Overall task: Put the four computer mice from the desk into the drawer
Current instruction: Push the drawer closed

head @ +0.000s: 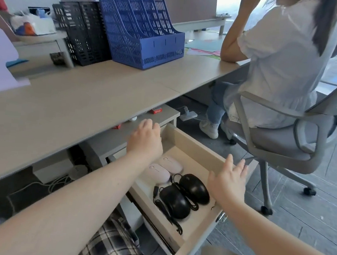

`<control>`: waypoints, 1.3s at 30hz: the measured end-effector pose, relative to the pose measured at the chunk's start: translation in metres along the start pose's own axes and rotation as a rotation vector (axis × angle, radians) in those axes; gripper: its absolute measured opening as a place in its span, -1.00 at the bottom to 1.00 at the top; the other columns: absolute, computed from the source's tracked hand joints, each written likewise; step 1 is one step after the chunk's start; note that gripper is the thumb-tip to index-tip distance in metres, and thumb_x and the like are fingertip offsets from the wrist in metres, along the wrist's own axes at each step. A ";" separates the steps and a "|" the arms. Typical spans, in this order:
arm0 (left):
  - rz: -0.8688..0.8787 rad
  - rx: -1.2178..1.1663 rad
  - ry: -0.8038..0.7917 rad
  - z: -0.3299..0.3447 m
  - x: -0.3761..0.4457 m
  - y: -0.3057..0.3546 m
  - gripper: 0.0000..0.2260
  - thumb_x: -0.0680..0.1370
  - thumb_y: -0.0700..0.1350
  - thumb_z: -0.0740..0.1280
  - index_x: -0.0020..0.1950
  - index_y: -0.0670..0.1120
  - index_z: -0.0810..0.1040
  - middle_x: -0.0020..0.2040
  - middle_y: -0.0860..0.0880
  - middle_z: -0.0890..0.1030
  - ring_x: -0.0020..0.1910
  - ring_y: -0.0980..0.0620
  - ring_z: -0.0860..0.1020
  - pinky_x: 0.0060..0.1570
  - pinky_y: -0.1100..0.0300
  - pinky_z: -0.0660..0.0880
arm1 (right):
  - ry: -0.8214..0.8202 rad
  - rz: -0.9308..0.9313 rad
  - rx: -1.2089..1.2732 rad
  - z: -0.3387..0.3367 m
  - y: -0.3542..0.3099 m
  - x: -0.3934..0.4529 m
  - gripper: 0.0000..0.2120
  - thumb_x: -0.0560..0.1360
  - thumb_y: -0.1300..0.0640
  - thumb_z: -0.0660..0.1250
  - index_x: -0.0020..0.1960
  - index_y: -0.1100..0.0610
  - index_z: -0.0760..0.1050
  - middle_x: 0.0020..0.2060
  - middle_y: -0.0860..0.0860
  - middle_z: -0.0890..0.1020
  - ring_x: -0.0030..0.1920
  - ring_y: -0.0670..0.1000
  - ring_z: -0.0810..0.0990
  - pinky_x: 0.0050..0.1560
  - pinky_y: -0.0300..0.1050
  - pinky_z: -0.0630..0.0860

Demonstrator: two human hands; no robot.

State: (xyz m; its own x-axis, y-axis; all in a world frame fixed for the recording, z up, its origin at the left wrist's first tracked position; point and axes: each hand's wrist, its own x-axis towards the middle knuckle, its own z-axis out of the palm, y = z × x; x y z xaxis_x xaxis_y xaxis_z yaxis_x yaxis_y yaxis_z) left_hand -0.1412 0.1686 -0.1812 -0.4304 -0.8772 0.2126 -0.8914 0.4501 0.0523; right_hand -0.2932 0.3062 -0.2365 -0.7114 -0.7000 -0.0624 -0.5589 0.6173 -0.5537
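The wooden drawer (191,142) stands pulled out below the desk (67,101). Inside lie two pink mice (158,172) (172,164) side by side towards the back, and two black corded mice (194,187) (176,202) with their cables looped beside them. My left hand (147,139) hovers over the drawer's back left corner, fingers loosely curled, holding nothing. My right hand (228,180) is spread flat with fingers apart, over the drawer's right wall, close to the nearer black mouse.
A blue file rack (140,30) and a black one (84,33) stand on the desk. A person in a white top sits on a grey office chair (286,138) just right of the drawer. A cabinet (108,142) and cables are under the desk.
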 end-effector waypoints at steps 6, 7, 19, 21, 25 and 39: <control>-0.117 0.026 -0.006 -0.017 0.015 -0.045 -0.51 0.63 -0.09 0.08 0.52 -0.24 0.10 0.56 -0.21 0.11 0.56 -0.15 0.02 0.52 0.03 0.02 | -0.001 0.401 0.505 -0.014 0.000 0.010 -0.32 0.57 0.20 0.09 0.55 0.24 -0.22 0.55 0.26 -0.04 0.51 0.28 0.11 0.50 0.13 0.13; -0.137 0.023 -0.014 -0.018 0.017 -0.052 -0.50 0.64 -0.08 0.07 0.52 -0.25 0.09 0.56 -0.22 0.11 0.56 -0.16 0.02 0.52 0.03 0.02 | -0.003 0.455 0.537 -0.010 0.002 0.009 -0.35 0.58 0.19 0.09 0.55 0.26 -0.18 0.53 0.27 0.06 0.45 0.31 0.23 0.44 0.15 0.24; -0.218 -0.052 -0.105 -0.013 0.048 -0.100 -0.54 0.66 0.00 -0.05 0.45 -0.23 0.27 0.53 -0.20 0.24 0.53 -0.12 0.14 0.49 0.02 0.09 | 0.006 0.453 0.522 0.029 -0.028 0.028 -0.70 0.54 0.33 0.07 0.19 0.45 0.39 0.01 0.29 0.50 -0.09 0.19 0.48 -0.16 -0.06 0.39; -0.199 -0.064 -0.110 -0.011 0.053 -0.105 -0.54 0.66 0.02 -0.06 0.46 -0.21 0.26 0.53 -0.18 0.23 0.53 -0.12 0.15 0.48 0.02 0.08 | 0.004 0.436 0.511 0.038 -0.038 0.033 -0.70 0.54 0.33 0.06 0.20 0.44 0.39 0.02 0.29 0.50 -0.04 0.21 0.47 -0.10 -0.03 0.37; -0.163 -0.073 -0.167 -0.010 0.069 -0.113 -0.49 0.64 0.07 -0.10 0.55 -0.13 0.12 0.58 -0.12 0.09 0.56 -0.06 0.04 0.52 0.02 -0.02 | 0.006 0.365 0.489 0.059 -0.062 0.035 -0.68 0.60 0.27 0.01 0.20 0.44 0.39 0.14 0.36 0.53 0.12 0.28 0.50 -0.04 -0.04 0.34; -0.067 -0.089 -0.260 -0.006 0.111 -0.129 -0.51 0.64 0.04 -0.10 0.57 -0.04 0.00 0.60 0.07 -0.04 0.57 0.11 -0.07 0.53 0.08 -0.10 | -0.121 0.143 0.593 0.131 -0.128 0.050 -0.76 0.60 0.18 -0.02 -0.20 0.21 0.29 -0.37 0.07 0.42 -0.34 0.07 0.37 -0.26 -0.06 0.29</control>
State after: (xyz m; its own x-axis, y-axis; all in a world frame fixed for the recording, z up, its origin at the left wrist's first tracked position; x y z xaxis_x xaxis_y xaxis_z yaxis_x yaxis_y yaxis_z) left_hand -0.0735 0.0142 -0.1588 -0.4032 -0.9137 -0.0513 -0.9081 0.3925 0.1458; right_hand -0.2016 0.1453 -0.2778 -0.6891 -0.6823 -0.2442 -0.1055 0.4278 -0.8977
